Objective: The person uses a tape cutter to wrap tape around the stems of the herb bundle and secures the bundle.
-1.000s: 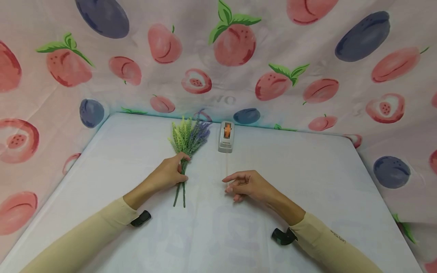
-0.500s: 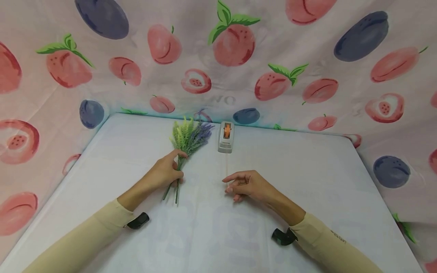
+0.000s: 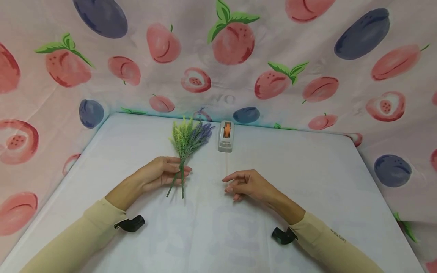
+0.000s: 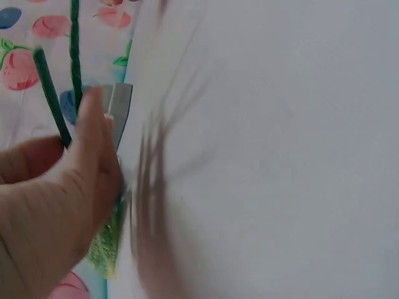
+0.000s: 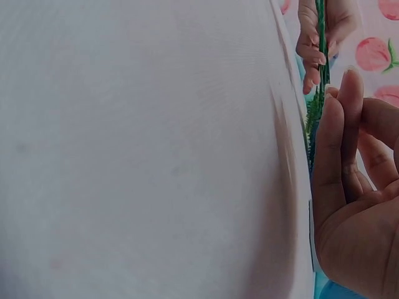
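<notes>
Two artificial lavender sprigs (image 3: 189,136), one yellow-green and one purple, stand bunched in the head view, their green stems crossing low down. My left hand (image 3: 160,172) holds these stems between thumb and fingers, the fingers reaching behind them. In the left wrist view the stem ends (image 4: 53,93) rise past that hand. A grey tape dispenser (image 3: 226,136) with an orange reel sits near the back edge. From it a thin strip of tape (image 3: 227,163) runs to my right hand (image 3: 249,185), which pinches its end at the fingertips; the exact contact is hard to see.
A white-covered table (image 3: 307,189) spreads beneath both hands. Behind it and along its sides hangs a fruit-print cloth (image 3: 136,45). Black wrist-worn devices (image 3: 134,223) stick out beneath both sleeves.
My left hand has shifted its hold on the stems, turning so the fingers now lie behind them. The sprigs swung slightly and their stem ends rose a little. My right hand has stayed still.
</notes>
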Demonstrator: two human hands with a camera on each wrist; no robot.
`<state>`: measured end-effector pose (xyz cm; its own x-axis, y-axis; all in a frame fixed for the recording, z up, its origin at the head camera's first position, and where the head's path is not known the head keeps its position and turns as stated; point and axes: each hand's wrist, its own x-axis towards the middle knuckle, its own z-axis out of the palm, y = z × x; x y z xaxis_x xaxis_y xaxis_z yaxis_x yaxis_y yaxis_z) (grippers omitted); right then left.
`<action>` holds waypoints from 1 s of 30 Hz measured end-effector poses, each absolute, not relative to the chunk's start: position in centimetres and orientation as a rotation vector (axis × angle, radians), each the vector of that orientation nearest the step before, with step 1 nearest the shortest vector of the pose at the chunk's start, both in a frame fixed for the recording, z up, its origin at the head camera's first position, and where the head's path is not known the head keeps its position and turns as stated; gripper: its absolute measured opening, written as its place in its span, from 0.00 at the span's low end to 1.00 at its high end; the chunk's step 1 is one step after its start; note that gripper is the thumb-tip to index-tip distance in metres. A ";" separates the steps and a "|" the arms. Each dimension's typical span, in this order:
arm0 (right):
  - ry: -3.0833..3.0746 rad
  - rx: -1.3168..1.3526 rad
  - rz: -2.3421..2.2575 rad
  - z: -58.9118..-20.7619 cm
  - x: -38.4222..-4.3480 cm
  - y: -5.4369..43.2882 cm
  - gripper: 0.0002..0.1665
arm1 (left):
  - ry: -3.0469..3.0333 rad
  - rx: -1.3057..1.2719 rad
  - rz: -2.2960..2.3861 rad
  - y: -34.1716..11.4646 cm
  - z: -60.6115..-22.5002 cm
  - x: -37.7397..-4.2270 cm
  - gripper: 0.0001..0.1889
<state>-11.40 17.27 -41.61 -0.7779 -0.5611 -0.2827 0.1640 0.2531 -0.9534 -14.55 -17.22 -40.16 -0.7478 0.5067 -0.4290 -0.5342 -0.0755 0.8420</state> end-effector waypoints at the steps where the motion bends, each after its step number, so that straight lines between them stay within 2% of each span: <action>1: 1.934 -0.358 -1.578 -41.6 -11.4 17.3 0.23 | 1.470 0.005 1.896 -17.4 -40.3 -14.6 0.36; 7: 1.925 -0.361 -1.587 -41.5 -11.4 17.3 0.23 | 1.432 0.131 1.892 -17.7 -41.1 -14.6 0.37; 16: 1.924 -0.339 -1.597 -41.7 -11.4 17.4 0.21 | 1.490 0.117 1.858 -17.2 -41.4 -14.3 0.37; 24: 1.904 -0.340 -1.643 -41.7 -11.4 17.5 0.09 | 1.488 0.122 1.850 -16.9 -41.1 -14.0 0.39; 30: 1.889 -0.281 -1.648 -41.9 -11.5 17.4 0.18 | 1.434 0.152 1.853 -16.8 -40.9 -13.8 0.42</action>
